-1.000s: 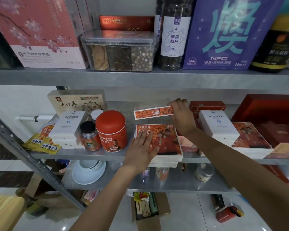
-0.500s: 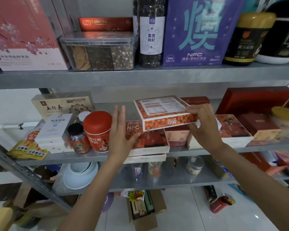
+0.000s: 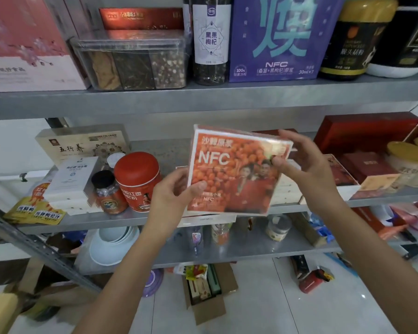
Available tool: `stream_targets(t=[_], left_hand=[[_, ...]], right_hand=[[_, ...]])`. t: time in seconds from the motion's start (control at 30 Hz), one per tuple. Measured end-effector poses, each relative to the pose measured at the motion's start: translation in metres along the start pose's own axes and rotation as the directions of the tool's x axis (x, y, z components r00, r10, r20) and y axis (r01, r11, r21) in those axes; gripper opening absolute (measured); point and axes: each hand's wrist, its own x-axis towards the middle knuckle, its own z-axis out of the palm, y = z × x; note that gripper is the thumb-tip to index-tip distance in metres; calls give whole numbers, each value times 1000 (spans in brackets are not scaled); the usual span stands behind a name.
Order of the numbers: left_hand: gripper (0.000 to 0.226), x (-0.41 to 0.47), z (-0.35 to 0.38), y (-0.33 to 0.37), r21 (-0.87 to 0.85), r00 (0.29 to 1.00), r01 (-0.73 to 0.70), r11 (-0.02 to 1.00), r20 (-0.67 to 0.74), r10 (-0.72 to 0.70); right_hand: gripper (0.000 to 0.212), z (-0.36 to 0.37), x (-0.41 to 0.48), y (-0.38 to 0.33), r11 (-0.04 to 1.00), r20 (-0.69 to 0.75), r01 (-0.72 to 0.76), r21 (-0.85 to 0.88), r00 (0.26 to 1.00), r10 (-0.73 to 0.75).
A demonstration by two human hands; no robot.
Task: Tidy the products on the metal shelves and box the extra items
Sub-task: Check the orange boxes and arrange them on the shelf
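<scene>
An orange NFC juice box (image 3: 234,169) is held upright in front of the middle metal shelf (image 3: 130,219), its printed face toward me. My left hand (image 3: 176,191) grips its lower left corner, thumb on the front. My right hand (image 3: 299,160) pinches its upper right edge. Under it, more flat boxes (image 3: 203,219) lie stacked on the shelf. An open cardboard box (image 3: 208,292) with several items stands on the floor below.
A red tin (image 3: 138,180), a small dark-lidded jar (image 3: 108,191) and white boxes (image 3: 70,182) sit left on the middle shelf. Red boxes (image 3: 362,141) fill its right side. The upper shelf holds a purple box (image 3: 282,37), a bottle (image 3: 210,39) and a clear tub (image 3: 133,61). White bowls (image 3: 114,244) rest lower down.
The orange box has come off the stack and turned from flat to upright, front facing me. My left hand left the stack and took hold of the box's lower corner.
</scene>
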Motion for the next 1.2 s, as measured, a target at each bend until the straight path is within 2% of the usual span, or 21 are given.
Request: stream_targets(t=[0.07,0.17,0.23,0.33,0.37,0.43,0.47,0.53,0.6,0.63,0.7,0.73,0.8,0.83,0.87,0.9,0.93,0.97,1.03,1.1,1.2], left_hand=[[19,-7,6,0,-148,991,110,983,-62,-121],[16,-13,10,-6,-242,951,252,937,-118,-287],[17,-15,9,-10,-213,919,342,915,-127,-373],[22,-14,6,-13,-113,893,434,894,-80,-443],[26,-14,5,-15,-35,909,407,913,-84,-409],[44,-17,2,-21,313,982,187,931,-91,-166],[53,-19,0,-23,533,999,6,846,-47,23],[69,-20,1,-25,768,931,-336,546,181,318],[84,-19,9,-28,786,807,-563,256,456,374],[89,-21,15,-29,785,776,-600,153,526,347],[86,-23,22,-28,829,806,-551,94,499,319],[82,-23,23,-28,852,826,-510,115,449,341],[76,-23,21,-26,860,813,-488,151,385,436],[75,-23,20,-24,843,803,-494,215,347,484],[74,-23,19,-22,791,822,-487,370,272,501],[71,-23,17,-18,674,874,-434,598,153,462],[64,-25,16,-13,488,935,-322,811,32,352],[56,-27,16,-6,296,975,-196,935,-45,218],[48,-31,19,2,9,995,-43,999,-90,44],[50,-36,28,2,-260,997,60,964,-32,-71],[44,-46,45,3,-399,986,166,902,42,-163]], right_hand=[[55,-1,-2,8,961,69,-227,161,973,219],[53,-1,-16,24,792,353,-531,303,834,424],[57,4,-27,33,734,442,-615,289,766,467],[57,13,-36,40,690,377,-637,344,767,520],[58,16,-37,40,686,347,-634,357,772,533],[59,23,-40,39,694,268,-622,363,783,562],[59,26,-41,39,699,222,-615,366,787,576],[56,35,-42,39,686,155,-607,400,783,602],[53,43,-43,36,655,131,-603,455,773,621],[53,47,-44,34,645,135,-602,471,772,622],[53,53,-47,30,664,157,-593,456,788,596],[54,55,-48,29,683,168,-584,439,800,576],[59,54,-50,26,700,208,-557,446,825,525],[59,52,-50,24,698,248,-541,469,839,484],[59,49,-49,24,691,294,-527,495,850,438],[62,45,-49,23,677,335,-522,519,853,400],[64,43,-50,23,662,360,-521,539,853,378],[65,42,-51,25,652,361,-523,549,852,379],[64,44,-54,32,634,334,-533,560,846,416],[68,49,-57,35,600,374,-559,572,829,416],[85,53,-60,36,568,399,-577,587,816,418]])
